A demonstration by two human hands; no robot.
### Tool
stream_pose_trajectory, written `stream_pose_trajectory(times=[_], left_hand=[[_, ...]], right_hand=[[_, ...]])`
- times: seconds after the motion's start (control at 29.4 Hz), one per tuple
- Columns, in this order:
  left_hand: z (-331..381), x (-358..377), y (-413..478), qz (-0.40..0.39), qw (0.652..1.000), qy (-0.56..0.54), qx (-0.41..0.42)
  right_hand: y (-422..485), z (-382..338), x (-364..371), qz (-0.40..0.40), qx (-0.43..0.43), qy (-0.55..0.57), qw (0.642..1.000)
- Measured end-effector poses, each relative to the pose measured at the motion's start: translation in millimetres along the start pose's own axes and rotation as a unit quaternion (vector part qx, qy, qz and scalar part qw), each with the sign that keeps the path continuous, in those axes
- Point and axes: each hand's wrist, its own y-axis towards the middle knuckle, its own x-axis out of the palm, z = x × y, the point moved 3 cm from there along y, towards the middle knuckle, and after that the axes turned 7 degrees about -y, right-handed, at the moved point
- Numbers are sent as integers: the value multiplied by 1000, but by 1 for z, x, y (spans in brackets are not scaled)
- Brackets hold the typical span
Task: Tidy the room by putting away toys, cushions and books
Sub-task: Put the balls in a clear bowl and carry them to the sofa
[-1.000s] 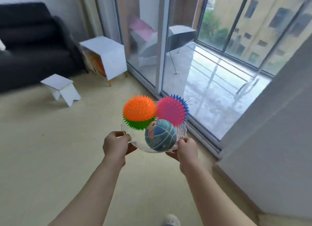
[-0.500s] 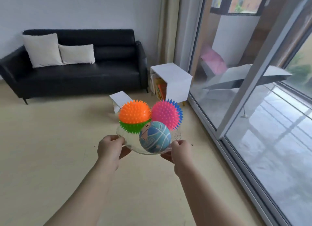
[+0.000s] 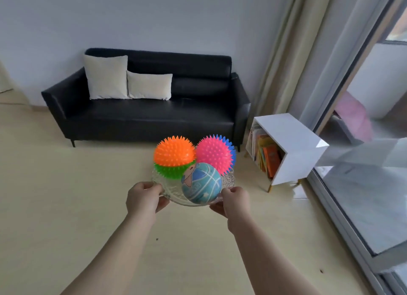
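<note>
The black sofa (image 3: 154, 120) stands against the far wall with two pale cushions (image 3: 106, 76) propped toward its left end. A white cabinet (image 3: 293, 136) with books (image 3: 267, 153) in it sits just beside the sofa's right arm.

Nearer, out over the floor (image 3: 55, 195), the person carries a clear bowl (image 3: 229, 179) heaped with three toys. It is patterned glass or hard plastic, I can't tell which from here. Either way it looks stiff and smooth, likely slippery at the rim, and it may break if dropped.

The orange-and-green spiky ball (image 3: 174, 156) and the pink-and-blue spiky ball (image 3: 213, 152) ride well above the rim. The blue printed ball (image 3: 201, 183) sits in front, touching both. All three look light and soft, but round and loosely stacked, so I'd say a tilt would send them rolling. Opposite edges, held level, seem the right hold.

That is the hold now. The left hand (image 3: 144, 197) grips the near-left rim, thumb on top and fingers curled beneath. The right hand (image 3: 235, 201) does the same on the near-right rim.
</note>
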Motion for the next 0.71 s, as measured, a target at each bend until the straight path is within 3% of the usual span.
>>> stream_pose_trajectory(times=[0.17,0.34,0.71], left_hand=[[94,27,152,-4,999,31,5],[141,52,253,-5,999,38,-3],[250,202,585,-9,999,42,-19]], right_hand=[[93,-75,118,1,25,25,999],[163,-127,193,5,35,43,998],[466,-265,376,-11,51,66,996]])
